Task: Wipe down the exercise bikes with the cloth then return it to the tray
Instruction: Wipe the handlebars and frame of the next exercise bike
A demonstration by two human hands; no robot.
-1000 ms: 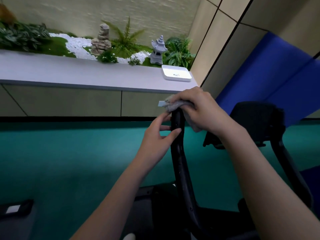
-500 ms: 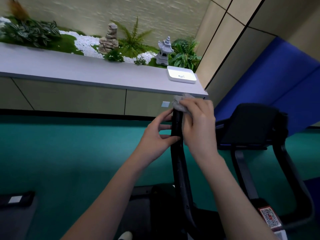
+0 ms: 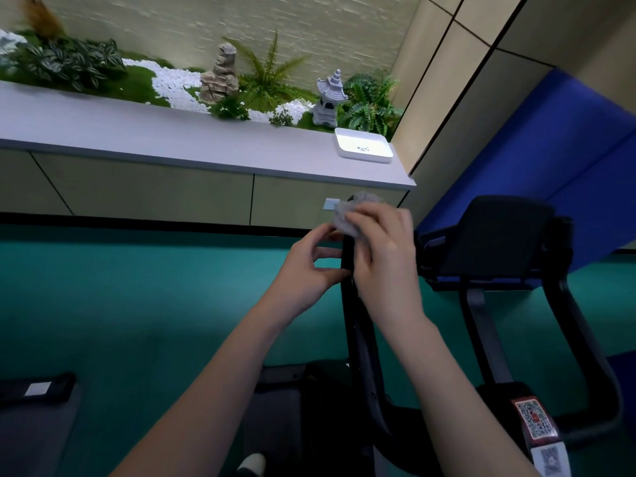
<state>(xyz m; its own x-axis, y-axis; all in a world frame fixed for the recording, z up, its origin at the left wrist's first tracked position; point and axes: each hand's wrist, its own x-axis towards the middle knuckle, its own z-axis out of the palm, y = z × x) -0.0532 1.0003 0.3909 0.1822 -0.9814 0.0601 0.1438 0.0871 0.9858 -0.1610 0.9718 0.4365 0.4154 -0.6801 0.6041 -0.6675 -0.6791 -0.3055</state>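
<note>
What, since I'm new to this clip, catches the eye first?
At centre, the right hand presses a grey cloth on top of a black bike bar, which the left hand holds just below. Behind, a white tray sits at the right end of the ledge, beside a miniature garden.

Grey ledge (image 3: 172, 139): white tray (image 3: 362, 159) at right end, dark specks inside. Teal floor (image 3: 137, 304): black exercise bike (image 3: 361, 339), second bike (image 3: 499, 242) beside it.

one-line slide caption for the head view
Right hand holds a grey cloth on a black bike handlebar the left hand grips; white tray beyond.
</note>
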